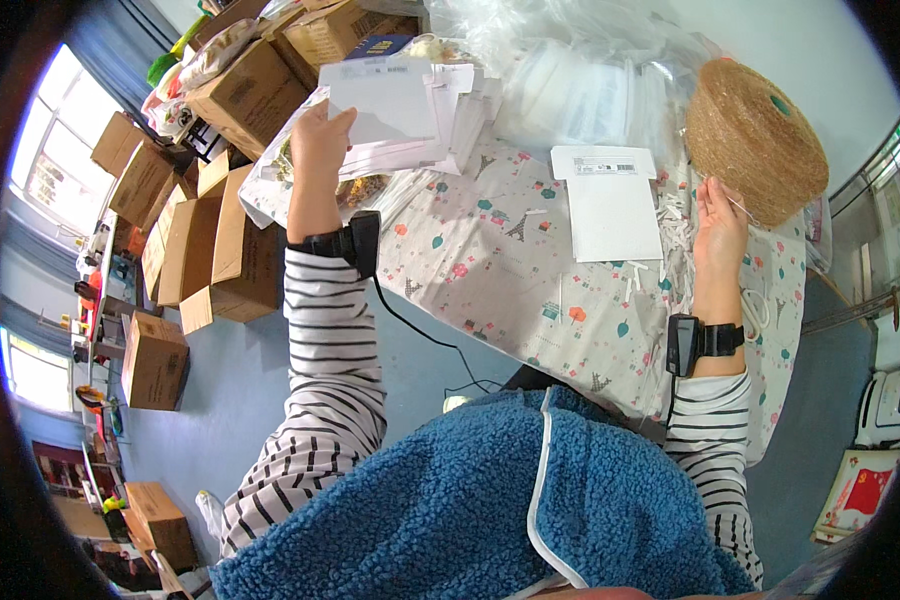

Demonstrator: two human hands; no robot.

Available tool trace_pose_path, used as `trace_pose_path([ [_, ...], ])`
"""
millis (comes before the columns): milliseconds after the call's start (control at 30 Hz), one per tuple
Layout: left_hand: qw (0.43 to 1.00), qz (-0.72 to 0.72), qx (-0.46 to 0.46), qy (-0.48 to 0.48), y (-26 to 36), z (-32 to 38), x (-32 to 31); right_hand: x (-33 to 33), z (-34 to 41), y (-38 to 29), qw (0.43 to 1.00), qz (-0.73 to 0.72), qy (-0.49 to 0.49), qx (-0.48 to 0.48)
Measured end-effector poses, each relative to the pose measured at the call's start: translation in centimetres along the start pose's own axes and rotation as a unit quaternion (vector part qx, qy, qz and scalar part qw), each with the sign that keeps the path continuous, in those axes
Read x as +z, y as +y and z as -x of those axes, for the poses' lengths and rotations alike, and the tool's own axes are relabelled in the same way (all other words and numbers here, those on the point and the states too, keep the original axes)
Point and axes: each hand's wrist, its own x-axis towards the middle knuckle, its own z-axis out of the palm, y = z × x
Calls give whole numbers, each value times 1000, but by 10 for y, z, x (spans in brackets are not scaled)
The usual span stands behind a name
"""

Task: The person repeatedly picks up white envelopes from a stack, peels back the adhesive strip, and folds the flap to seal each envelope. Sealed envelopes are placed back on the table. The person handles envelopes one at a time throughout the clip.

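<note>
At the far left of the table my left hand (321, 141) grips the left edge of a flat white card sleeve (379, 97), its thumb on top. More flat white sleeves (457, 124) lie stacked beneath and beside it. My right hand (721, 221) pinches a thin white strip (741, 208), right next to a large cone of brown twine (757, 142). Between my hands, nearer the right one, a single white sleeve (615, 217) with a printed label lies flat on the patterned tablecloth (465, 255).
Clear plastic bags (570, 97) pile up at the back. Short white paper strips (675, 232) lie scattered beside my right hand, with white-handled scissors (755, 315) nearby. Dried flowers (364, 189) sit by my left wrist. Open cardboard boxes (225, 247) stand left of the table.
</note>
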Motion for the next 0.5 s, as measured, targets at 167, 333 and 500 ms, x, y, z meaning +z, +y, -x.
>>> trace_pose_path([
  [167,935,-320,9,153,-11,-5,18,2,0,2,1000,-5,-5,-6],
  [333,880,-409,102,220,27,38,47,5,4,3,1000,-6,-12,-10],
  [500,962,-173,201,-66,35,98,131,9,7,5,997,30,-34,62],
])
